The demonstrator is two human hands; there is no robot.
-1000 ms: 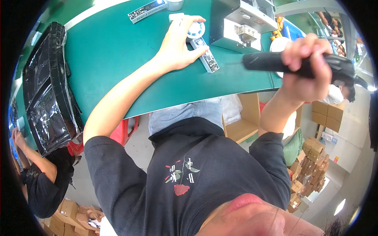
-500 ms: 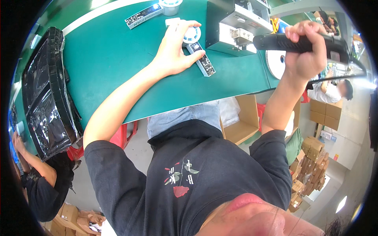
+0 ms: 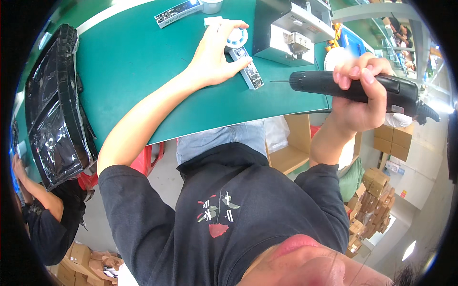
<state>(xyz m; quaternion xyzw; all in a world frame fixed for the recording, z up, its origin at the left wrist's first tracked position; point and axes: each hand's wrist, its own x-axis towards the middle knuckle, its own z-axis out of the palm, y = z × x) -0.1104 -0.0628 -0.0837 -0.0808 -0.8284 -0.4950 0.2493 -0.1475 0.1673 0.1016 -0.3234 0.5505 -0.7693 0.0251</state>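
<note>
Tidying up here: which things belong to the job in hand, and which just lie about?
In use, apparently:
black electric screwdriver (right hand)
fan with exposed circuit board (left hand)
probably the second fan

Apparently lying about:
black plastic-covered bundle
cardboard boxes

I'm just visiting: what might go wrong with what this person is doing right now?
The black handheld tool in the right hand has a thin bit pointing toward the fan unit. A slip could poke the left hand, which holds that unit.

The bit might also scratch the exposed circuit board on the unit's handle.

Only the left hand steadies the unit on the green table, so it could shift if pushed.
</note>
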